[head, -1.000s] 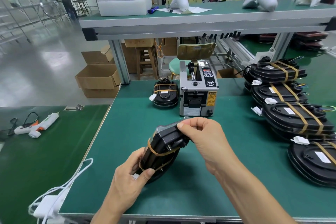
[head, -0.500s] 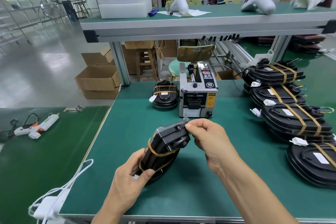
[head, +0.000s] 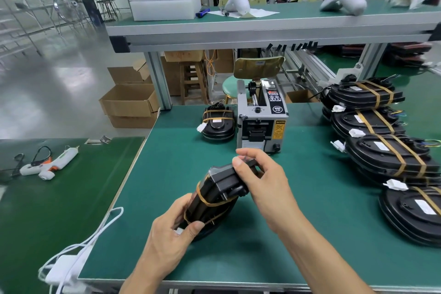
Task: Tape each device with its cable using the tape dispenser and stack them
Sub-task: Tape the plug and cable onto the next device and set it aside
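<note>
Over desk [head: 310,234]: black oval plastic device [head: 214,196] tilted up, exposing taped cable.
Left hand [head: 167,243]: grips lower end, steadying.
Right hand [head: 260,179]: pinches top edge.

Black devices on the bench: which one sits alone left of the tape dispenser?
The small taped device beside the tape dispenser; the others are stacked at right or held in hand.

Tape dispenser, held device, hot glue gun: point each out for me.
tape dispenser [head: 261,124]: head view, on its front housing.
held device [head: 214,194]: head view, on its black body.
hot glue gun [head: 53,162]: head view, on its white body.
</note>
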`<state>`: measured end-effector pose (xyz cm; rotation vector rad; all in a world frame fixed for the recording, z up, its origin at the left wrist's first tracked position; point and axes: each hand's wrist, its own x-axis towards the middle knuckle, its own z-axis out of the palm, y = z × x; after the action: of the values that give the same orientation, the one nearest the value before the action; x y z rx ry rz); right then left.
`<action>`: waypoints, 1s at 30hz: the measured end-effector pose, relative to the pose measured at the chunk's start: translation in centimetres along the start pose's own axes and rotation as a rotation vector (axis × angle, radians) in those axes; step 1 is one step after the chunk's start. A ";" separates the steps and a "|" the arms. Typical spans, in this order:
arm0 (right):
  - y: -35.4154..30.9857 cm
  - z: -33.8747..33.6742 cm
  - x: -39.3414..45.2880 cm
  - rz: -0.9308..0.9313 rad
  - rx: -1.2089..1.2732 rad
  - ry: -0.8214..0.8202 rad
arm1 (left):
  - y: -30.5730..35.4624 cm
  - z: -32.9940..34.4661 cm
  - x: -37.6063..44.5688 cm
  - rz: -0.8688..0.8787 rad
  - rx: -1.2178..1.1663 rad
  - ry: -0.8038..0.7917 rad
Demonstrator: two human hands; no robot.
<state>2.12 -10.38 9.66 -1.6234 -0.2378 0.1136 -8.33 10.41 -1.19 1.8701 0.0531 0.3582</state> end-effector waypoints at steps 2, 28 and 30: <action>0.2 0.2 0.2 -0.008 -0.008 0.019 | 0.1 0.0 0.0 0.003 0.004 0.003; 1.0 -0.3 1.4 0.128 0.227 -0.119 | 0.6 -0.1 0.1 -0.048 -0.018 0.008; 1.5 -0.5 1.3 0.097 0.182 -0.156 | 0.3 -0.2 0.1 -0.045 -0.021 0.006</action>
<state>3.56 -10.64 8.29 -1.4458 -0.2607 0.3281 -8.31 10.51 -0.86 1.8442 0.0947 0.3322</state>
